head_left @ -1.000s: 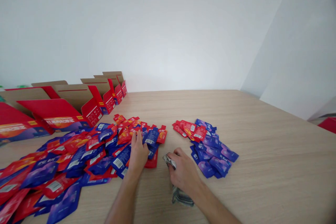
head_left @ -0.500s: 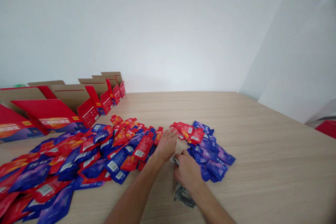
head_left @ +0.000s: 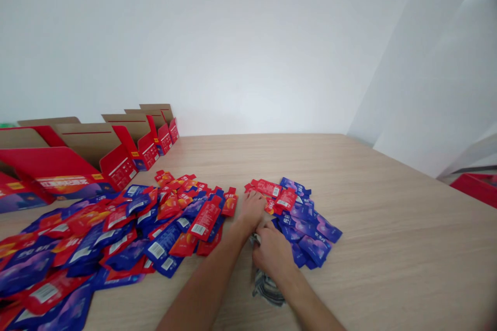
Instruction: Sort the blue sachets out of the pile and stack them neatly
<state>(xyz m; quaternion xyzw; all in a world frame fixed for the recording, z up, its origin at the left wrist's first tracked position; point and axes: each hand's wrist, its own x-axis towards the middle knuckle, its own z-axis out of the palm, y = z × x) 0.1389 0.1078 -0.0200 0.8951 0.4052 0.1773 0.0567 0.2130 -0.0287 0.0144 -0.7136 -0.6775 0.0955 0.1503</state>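
Observation:
My left hand (head_left: 253,208) lies at the edge of a few red pouches (head_left: 286,198), its fingers stretched out over the nearest ones and touching them. Close beside it, my right hand (head_left: 274,251) is closed around a crumpled grey-striped cloth (head_left: 267,290), which bunches out below the palm onto the table. Just right of my hands, purple-blue pouches (head_left: 315,248) lie overlapped in a small pile, with the red ones at its far left side. The fingertips of the right hand are partly hidden.
A wide mixed heap of red and blue pouches (head_left: 128,238) spreads over the left of the table (head_left: 380,227). Behind it, several open red cardboard boxes (head_left: 73,168) stand in a row by the white wall (head_left: 248,46). A red object (head_left: 476,189) shows at the far right.
My left hand has shifted slightly right relative to the pouch heap, its fingers now over the red pouches. The right hand keeps the cloth. The view has turned a little to the right.

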